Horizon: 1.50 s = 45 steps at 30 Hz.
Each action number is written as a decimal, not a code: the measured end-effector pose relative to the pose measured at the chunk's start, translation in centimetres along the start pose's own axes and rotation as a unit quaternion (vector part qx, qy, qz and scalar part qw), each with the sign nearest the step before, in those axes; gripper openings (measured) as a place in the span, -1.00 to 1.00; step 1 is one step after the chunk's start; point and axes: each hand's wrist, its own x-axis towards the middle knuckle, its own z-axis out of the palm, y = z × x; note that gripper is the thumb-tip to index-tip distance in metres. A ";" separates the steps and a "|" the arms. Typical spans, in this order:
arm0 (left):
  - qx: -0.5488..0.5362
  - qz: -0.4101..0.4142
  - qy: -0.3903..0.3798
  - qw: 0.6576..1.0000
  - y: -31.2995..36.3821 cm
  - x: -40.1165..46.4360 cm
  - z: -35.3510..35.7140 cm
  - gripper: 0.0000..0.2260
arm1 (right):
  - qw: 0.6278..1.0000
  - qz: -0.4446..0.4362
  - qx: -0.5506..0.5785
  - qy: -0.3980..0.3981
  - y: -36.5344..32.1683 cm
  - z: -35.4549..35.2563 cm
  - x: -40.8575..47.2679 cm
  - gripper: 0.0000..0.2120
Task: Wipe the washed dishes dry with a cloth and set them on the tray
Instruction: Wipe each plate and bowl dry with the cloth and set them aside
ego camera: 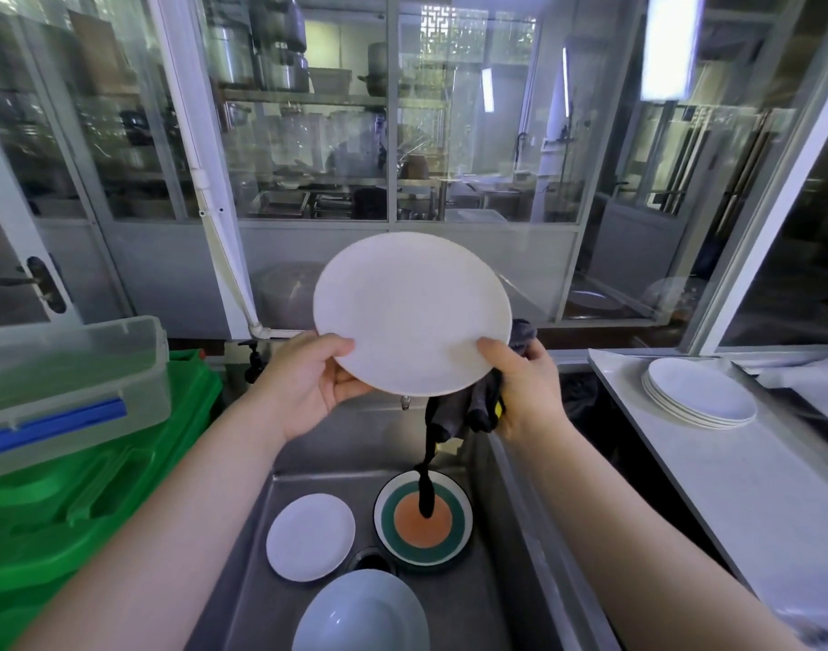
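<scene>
A person holds a white plate [412,312] tilted up above a steel sink [492,599]. The left hand [308,382] grips the plate's lower left rim, thumb curled over the face and fingers behind. The right hand [527,387] grips the lower right rim with its thumb on the face, and presses a dark cloth [468,406] against the back of the plate. A strand of the cloth hangs down toward the sink.

In the sink lie a small white plate [311,537], a plate with green and orange rings [423,519] just beside it, and a pale blue bowl [360,613] nearest the person.

To the right, a stack of white plates [701,392] rests on a tray [741,491], well apart from the held plate. To the left, a clear lidded box [69,387] sits on a green crate [87,505].
</scene>
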 end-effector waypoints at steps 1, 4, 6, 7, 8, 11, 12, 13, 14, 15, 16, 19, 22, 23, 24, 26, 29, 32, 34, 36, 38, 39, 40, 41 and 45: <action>0.021 0.019 0.006 1.000 -0.3 0.0 0.0 -0.77 | 1.000 0.001 -0.016 0.014 0.0 -0.1 0.2 -0.80; 0.084 0.080 0.025 0.993 -1.3 0.0 0.1 -0.67 | 0.985 -0.048 -0.148 0.072 0.2 -0.8 0.6 -0.79; 0.121 0.117 0.046 0.985 -2.0 0.1 0.2 -0.62 | 0.956 -0.135 -0.249 0.074 0.1 -1.0 0.2 -0.84; 0.140 0.133 0.059 0.979 -2.4 0.2 0.3 -0.60 | 0.941 -0.182 -0.281 0.053 -0.1 -0.8 -0.2 -0.85; 0.160 0.148 0.070 0.974 -2.7 0.3 0.6 -0.59 | 0.926 -0.227 -0.303 0.021 -0.1 -0.5 -0.6 -0.81; 0.176 0.178 0.084 0.965 -3.9 0.5 2.0 -0.62 | 0.868 -0.306 -0.371 -0.125 0.4 0.6 -2.0 -0.55; 0.176 0.185 0.080 0.963 -4.2 0.4 2.5 -0.64 | 0.851 -0.308 -0.386 -0.179 0.8 0.8 -2.4 -0.48; 0.184 0.196 0.075 0.960 -4.3 0.3 2.9 -0.67 | 0.834 -0.308 -0.401 -0.221 1.3 0.9 -2.7 -0.45; 0.194 0.206 0.068 0.957 -4.5 0.1 3.1 -0.67 | 0.815 -0.315 -0.421 -0.242 1.6 0.8 -2.9 -0.46; 0.192 0.211 0.063 0.956 -4.7 -0.1 3.1 -0.64 | 0.798 -0.330 -0.443 -0.241 1.9 0.5 -2.9 -0.51; 0.177 0.207 0.059 0.960 -4.8 -0.3 3.0 -0.60 | 0.786 -0.346 -0.459 -0.226 1.9 0.0 -2.6 -0.56; 0.152 0.182 0.064 0.969 -5.1 -0.8 2.5 -0.60 | 0.785 -0.357 -0.489 -0.129 1.0 -1.3 -0.8 -0.63; 0.209 0.157 0.052 0.964 -5.5 -1.4 2.2 -0.68 | 0.800 -0.309 -0.513 -0.034 -0.7 -1.8 1.4 -0.65; 0.228 0.146 0.038 0.962 -5.6 -1.6 2.4 -0.69 | 0.799 -0.305 -0.517 -0.016 -1.2 -1.6 2.0 -0.65; 0.246 0.133 0.027 0.960 -5.7 -1.8 2.7 -0.69 | 0.796 -0.312 -0.519 -0.006 -1.8 -1.1 2.5 -0.65; 0.267 0.112 0.015 0.957 -5.9 -1.9 3.4 -0.67 | 0.790 -0.344 -0.508 -0.012 -2.8 0.6 2.7 -0.65; 0.265 0.110 -0.003 0.958 -6.0 -2.3 4.4 -0.70 | 0.768 -0.404 -0.488 -0.089 -3.3 3.1 1.5 -0.64; 0.230 0.128 0.007 0.965 -6.0 -2.6 4.2 -0.61 | 0.730 -0.424 -0.495 -0.204 -2.8 4.1 -0.9 -0.62; 0.178 0.128 0.013 0.976 -5.8 -2.5 3.6 -0.58 | 0.709 -0.417 -0.505 -0.263 -2.1 3.9 -2.3 -0.61; 0.130 0.138 0.013 0.982 -5.5 -2.4 3.2 -0.62 | 0.677 -0.421 -0.524 -0.299 -1.6 3.7 -3.3 -0.62; 0.079 0.148 0.009 0.986 -5.5 -2.6 3.1 -0.65 | 0.645 -0.419 -0.555 -0.317 -1.3 3.7 -4.0 -0.63; 0.053 0.148 0.005 0.988 -5.6 -2.7 3.1 -0.64 | 0.631 -0.418 -0.569 -0.320 -1.2 3.8 -4.2 -0.64; 0.030 0.146 0.002 0.989 -5.7 -2.8 3.0 -0.62 | 0.619 -0.420 -0.581 -0.321 -1.2 3.9 -4.4 -0.65; 0.009 0.144 -0.003 0.989 -5.9 -2.8 2.9 -0.60 | 0.609 -0.423 -0.590 -0.319 -1.1 4.1 -4.5 -0.65; -0.033 0.149 -0.038 0.988 -6.1 -3.3 2.3 -0.58 | 0.584 -0.433 -0.611 -0.312 -1.0 3.9 -4.9 -0.68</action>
